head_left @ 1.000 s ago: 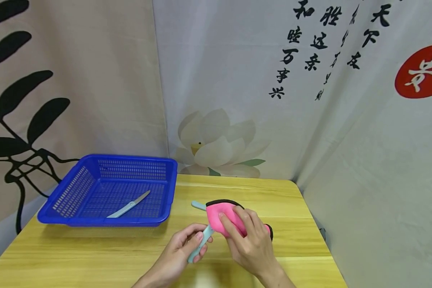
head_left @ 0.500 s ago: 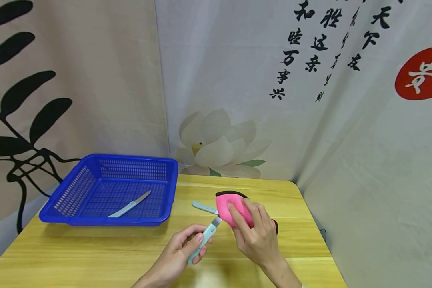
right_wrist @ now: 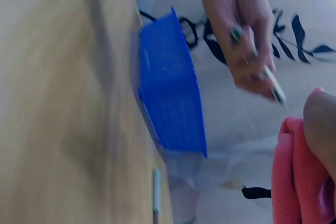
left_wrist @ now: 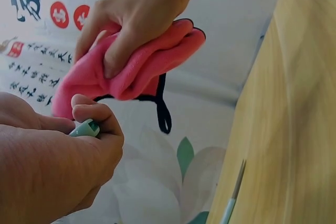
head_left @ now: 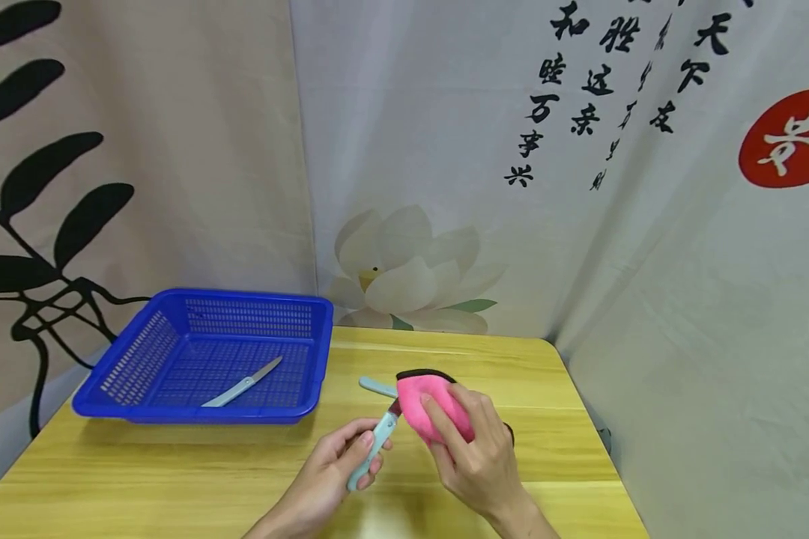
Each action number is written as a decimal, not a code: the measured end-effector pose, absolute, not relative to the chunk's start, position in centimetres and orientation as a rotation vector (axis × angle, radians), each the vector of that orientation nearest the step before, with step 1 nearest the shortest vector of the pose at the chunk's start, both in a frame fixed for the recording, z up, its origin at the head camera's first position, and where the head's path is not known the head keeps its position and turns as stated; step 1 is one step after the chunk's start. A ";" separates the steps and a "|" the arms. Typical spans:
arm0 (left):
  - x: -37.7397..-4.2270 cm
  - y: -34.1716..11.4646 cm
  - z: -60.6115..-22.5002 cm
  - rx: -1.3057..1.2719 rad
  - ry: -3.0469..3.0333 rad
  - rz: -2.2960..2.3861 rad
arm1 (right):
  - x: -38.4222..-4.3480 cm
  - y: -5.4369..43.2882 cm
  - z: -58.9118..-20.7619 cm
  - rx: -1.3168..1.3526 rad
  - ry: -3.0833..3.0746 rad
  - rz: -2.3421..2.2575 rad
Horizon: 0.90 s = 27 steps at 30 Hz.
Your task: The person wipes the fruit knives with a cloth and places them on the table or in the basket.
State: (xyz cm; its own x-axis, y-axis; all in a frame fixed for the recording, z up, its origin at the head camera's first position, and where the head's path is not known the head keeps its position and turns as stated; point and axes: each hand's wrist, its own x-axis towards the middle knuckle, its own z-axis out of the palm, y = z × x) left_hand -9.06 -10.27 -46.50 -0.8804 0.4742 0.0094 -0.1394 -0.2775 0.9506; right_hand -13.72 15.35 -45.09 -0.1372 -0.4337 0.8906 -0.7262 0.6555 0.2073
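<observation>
My left hand (head_left: 337,458) grips a knife by its light blue handle (head_left: 372,454), the blade end pointing up and to the right. A folded pink cloth (head_left: 426,404) with black edging is held in my right hand (head_left: 477,453), bunched between fingers and thumb. The cloth overlaps the blade, and only a short dark stretch beside the handle shows. In the left wrist view, a black loop (left_wrist: 164,116) hangs from the cloth (left_wrist: 142,69). Behind the cloth, a second knife (head_left: 376,385) lies on the table; its blade (left_wrist: 240,177) shows in the left wrist view.
To the left stands a blue plastic basket (head_left: 209,414) with a third light-blue-handled knife (head_left: 243,385) inside. The wooden table (head_left: 175,479) meets a printed curtain (head_left: 404,150) at its back and a pale curtain on the right.
The cloth slid up and right off the blade, baring it half a second ago, then came back down-left over it. My left hand has stayed nearly still, with the knife tilting slightly.
</observation>
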 end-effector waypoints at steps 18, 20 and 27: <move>-8.7 -10.2 -46.0 0.495 1.573 2.200 | -13.1 13.4 -45.3 1.014 -1.743 0.230; -8.6 -10.3 -46.0 0.498 1.584 2.200 | -13.2 13.5 -45.3 1.003 -1.743 0.230; -8.4 -10.5 -46.1 0.453 1.605 2.184 | -13.9 13.9 -45.2 0.973 -1.748 0.236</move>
State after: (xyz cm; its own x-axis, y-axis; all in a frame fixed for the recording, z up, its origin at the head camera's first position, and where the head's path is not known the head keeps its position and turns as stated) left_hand -8.42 -10.48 -46.06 -0.8711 0.4902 0.0282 -0.1197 -0.2677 0.9561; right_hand -13.86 13.92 -45.16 -0.0957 -0.4929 0.8648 -0.7049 0.6469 0.2908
